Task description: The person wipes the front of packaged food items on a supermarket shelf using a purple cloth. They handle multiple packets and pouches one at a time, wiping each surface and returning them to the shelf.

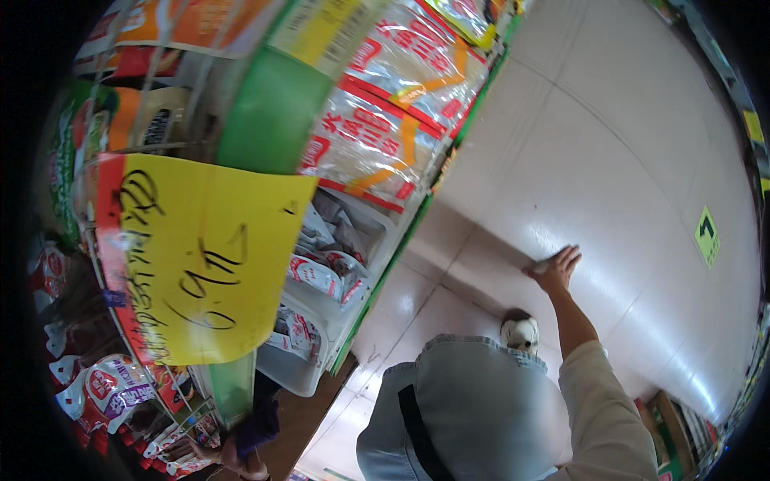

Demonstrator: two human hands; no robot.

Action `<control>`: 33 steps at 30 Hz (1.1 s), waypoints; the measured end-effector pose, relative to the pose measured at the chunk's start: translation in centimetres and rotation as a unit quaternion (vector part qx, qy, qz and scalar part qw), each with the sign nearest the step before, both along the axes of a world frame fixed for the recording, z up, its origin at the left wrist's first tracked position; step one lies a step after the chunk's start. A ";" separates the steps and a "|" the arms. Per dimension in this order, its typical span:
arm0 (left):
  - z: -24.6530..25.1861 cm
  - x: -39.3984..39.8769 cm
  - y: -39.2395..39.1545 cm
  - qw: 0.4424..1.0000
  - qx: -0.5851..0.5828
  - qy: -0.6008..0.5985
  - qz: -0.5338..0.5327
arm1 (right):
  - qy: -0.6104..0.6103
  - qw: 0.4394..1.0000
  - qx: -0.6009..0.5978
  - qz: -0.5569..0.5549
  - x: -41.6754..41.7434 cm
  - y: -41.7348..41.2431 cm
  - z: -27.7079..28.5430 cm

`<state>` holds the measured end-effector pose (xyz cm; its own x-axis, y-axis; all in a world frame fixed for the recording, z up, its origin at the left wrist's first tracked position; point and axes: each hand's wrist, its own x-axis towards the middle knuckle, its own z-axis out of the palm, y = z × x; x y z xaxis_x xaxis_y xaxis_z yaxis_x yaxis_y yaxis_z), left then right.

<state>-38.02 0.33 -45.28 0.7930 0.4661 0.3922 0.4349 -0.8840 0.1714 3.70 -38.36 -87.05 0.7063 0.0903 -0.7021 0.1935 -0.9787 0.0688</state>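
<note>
My right hand (pixel 556 269) hangs over the tiled floor (pixel 601 150) with its fingers apart and nothing in it. A rolled cream sleeve (pixel 607 403) covers the upper part of that arm. Below it, my grey garment (pixel 463 403) with a black strap fills the bottom middle, and one white shoe (pixel 520 334) shows past its hem. My left hand is out of view. Nearest on the left is a large yellow handwritten price sign (pixel 210 258) with a red edge, fixed to a wire rack. Beside it runs a green shelf upright (pixel 271 114).
Clear red-edged food bags (pixel 367 141) lie on the shelf, near white plastic bins (pixel 304 376) of small packets. Another person's hand (pixel 231 460), with a purple sleeve, is at packets low left. A yellow-green arrow sticker (pixel 707 237) marks the floor. A cardboard box (pixel 668 421) stands lower right.
</note>
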 end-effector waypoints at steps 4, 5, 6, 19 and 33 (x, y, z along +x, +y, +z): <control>-0.3 0.7 -0.3 0.999 0.018 -0.027 0.031 | 0.001 1.000 0.001 -0.017 0.1 0.1 -0.5; -0.5 0.6 -0.5 0.998 0.026 -0.035 0.038 | 0.015 0.999 -0.013 -0.045 0.3 0.6 0.0; -0.7 0.6 -0.6 0.997 0.033 -0.044 0.045 | 0.033 0.998 -0.028 -0.042 0.5 1.0 0.2; -0.7 4.4 -2.4 0.986 0.019 -0.040 0.160 | 0.042 0.992 -0.094 -0.078 0.9 1.8 1.0; 0.8 6.4 -3.0 0.986 0.055 -0.099 0.125 | 0.037 0.975 -0.172 0.133 1.0 6.9 -0.8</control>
